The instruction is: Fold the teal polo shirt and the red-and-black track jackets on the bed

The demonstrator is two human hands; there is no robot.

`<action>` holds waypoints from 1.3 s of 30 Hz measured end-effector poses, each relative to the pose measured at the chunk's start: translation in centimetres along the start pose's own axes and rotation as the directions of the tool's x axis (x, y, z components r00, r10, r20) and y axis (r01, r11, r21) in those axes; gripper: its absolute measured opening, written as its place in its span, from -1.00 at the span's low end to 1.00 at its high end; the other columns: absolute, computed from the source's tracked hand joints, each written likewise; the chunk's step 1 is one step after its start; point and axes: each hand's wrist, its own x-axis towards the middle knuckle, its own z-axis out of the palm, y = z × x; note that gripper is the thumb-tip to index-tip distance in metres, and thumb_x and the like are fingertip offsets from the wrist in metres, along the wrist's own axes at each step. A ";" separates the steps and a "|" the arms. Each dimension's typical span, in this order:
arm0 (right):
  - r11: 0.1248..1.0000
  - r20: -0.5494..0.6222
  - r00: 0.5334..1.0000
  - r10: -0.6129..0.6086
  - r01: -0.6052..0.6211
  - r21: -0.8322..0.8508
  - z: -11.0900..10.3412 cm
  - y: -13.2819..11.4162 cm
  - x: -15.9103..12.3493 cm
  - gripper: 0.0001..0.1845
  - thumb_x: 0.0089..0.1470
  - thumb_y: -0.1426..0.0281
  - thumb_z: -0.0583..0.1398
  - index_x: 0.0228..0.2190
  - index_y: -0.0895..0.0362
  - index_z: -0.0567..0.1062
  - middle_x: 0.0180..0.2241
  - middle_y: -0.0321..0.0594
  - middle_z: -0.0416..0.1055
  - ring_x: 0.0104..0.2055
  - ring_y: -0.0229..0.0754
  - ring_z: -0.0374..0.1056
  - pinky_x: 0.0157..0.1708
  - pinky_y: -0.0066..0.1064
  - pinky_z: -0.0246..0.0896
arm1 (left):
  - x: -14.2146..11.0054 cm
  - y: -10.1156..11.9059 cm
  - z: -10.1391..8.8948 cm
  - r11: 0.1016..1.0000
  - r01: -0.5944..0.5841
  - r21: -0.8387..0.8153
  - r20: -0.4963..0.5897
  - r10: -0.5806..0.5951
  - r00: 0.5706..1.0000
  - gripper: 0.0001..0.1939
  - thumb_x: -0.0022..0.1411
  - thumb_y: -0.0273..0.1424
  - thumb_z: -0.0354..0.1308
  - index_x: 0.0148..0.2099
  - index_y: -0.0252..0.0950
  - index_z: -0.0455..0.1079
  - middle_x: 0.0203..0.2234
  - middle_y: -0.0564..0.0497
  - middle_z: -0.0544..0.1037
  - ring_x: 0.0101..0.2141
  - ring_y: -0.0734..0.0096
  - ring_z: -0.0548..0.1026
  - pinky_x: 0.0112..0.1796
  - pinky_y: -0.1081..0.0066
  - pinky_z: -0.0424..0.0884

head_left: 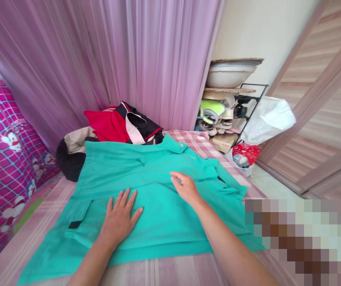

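A teal polo shirt (146,174) lies spread over a bed with a pink checked sheet (200,145). My left hand (119,217) rests flat on the shirt's lower middle, fingers spread and open. My right hand (185,186) lies on the shirt a little further up and to the right, fingers stretched out over a fold in the cloth. Neither hand holds anything.
A pile of red, black and beige clothes (113,127) sits behind the shirt. A purple curtain (123,55) hangs at the back. On the right stand a black rack with shoes (221,117), a large basin (230,73), a white bag (267,119) and a wooden door (322,119).
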 end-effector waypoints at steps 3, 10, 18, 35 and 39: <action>0.993 -0.066 0.996 0.054 -0.060 -0.102 -1.8 0.4 4.4 -0.63 0.18 0.33 0.13 -0.01 0.03 0.55 -0.01 -0.16 0.55 -0.05 -0.10 0.49 -0.01 -0.27 0.36 | -0.1 0.0 0.1 1.000 -0.004 -0.004 -0.005 0.004 1.000 -0.33 0.36 0.02 -0.14 0.40 -0.15 0.11 0.36 -0.11 0.15 0.33 0.00 0.13 0.24 -0.16 0.06; 0.916 -0.227 0.949 0.219 -0.280 -0.288 -2.5 3.9 13.6 -0.43 0.12 0.32 0.18 0.16 0.17 0.38 0.07 0.06 0.47 0.03 0.03 0.43 0.00 -0.18 0.30 | -0.4 -0.1 0.4 0.999 -0.027 -0.033 -0.021 0.026 0.999 -0.31 0.36 0.03 -0.15 0.42 -0.12 0.05 0.37 -0.11 0.15 0.33 0.00 0.13 0.24 -0.17 0.06; 0.849 -0.165 0.953 0.253 -0.301 -0.434 -1.5 5.7 16.4 -0.79 0.08 0.25 0.21 -0.44 0.08 0.59 -0.34 -0.10 0.57 -0.25 -0.05 0.47 -0.29 -0.34 0.28 | -0.6 0.1 0.3 0.999 -0.022 -0.044 -0.012 0.021 1.000 -0.31 0.36 0.05 -0.16 0.42 -0.11 0.06 0.37 -0.09 0.14 0.34 -0.01 0.10 0.25 -0.18 0.05; 0.959 -0.131 0.971 -0.200 0.167 -0.229 -6.9 -1.4 7.1 -0.70 0.10 0.18 0.11 -0.30 0.09 0.53 -0.41 -0.22 0.53 -0.34 -0.12 0.42 -0.29 -0.36 0.24 | -0.2 0.7 -0.5 0.996 0.012 -0.086 0.027 -0.010 1.000 -0.30 0.36 0.04 -0.15 0.41 -0.16 0.09 0.37 -0.15 0.13 0.34 -0.04 0.10 0.25 -0.20 -0.01; 0.974 -0.136 0.975 -0.176 0.153 -0.164 -6.6 -0.6 1.6 -0.69 0.10 0.12 0.10 -0.36 0.07 0.50 -0.46 -0.26 0.50 -0.40 -0.14 0.41 -0.33 -0.37 0.26 | -0.1 0.6 -0.4 0.996 0.013 -0.093 0.005 -0.012 1.000 -0.31 0.36 0.04 -0.14 0.41 -0.13 0.09 0.36 -0.16 0.15 0.34 -0.04 0.10 0.25 -0.19 -0.01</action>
